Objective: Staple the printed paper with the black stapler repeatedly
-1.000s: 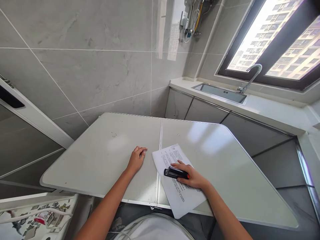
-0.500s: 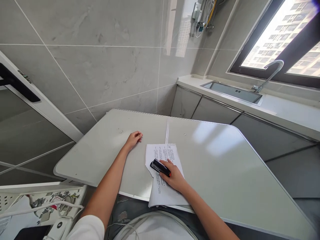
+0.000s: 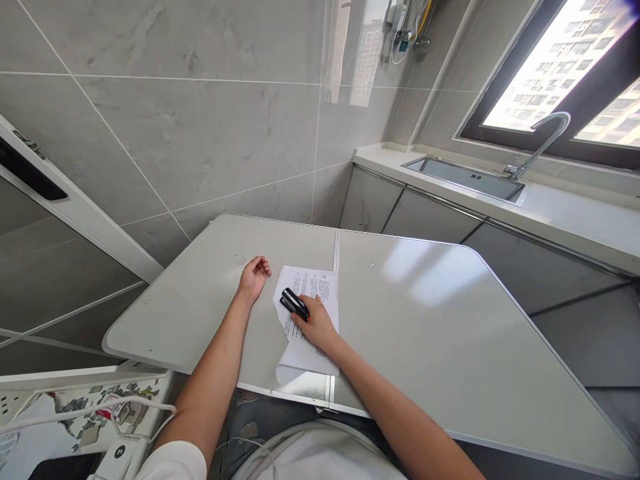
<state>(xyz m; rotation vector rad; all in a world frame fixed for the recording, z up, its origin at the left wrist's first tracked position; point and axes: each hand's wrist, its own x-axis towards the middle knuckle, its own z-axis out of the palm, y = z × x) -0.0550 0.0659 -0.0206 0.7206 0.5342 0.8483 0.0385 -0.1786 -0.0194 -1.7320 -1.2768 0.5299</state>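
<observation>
My right hand is closed around the rear of a black stapler, which has a small red part by my fingers. The stapler lies slantwise over a printed paper, its front end pointing to the far left. One left edge of the paper is ragged, and its near end curls up a little. My left hand rests on the table just left of the paper, palm partly turned up. Its fingers are loosely curled with nothing visible in them. The stapler's underside and the paper beneath it are hidden.
The pale folding table has a seam down its middle and a tiny scrap on it. A white bin with cables and scraps stands at lower left. Beyond the table are a counter with a sink and a tiled wall.
My right hand, the stapler and the paper have moved left and away from me. My left hand has shifted slightly left and turned its palm up more.
</observation>
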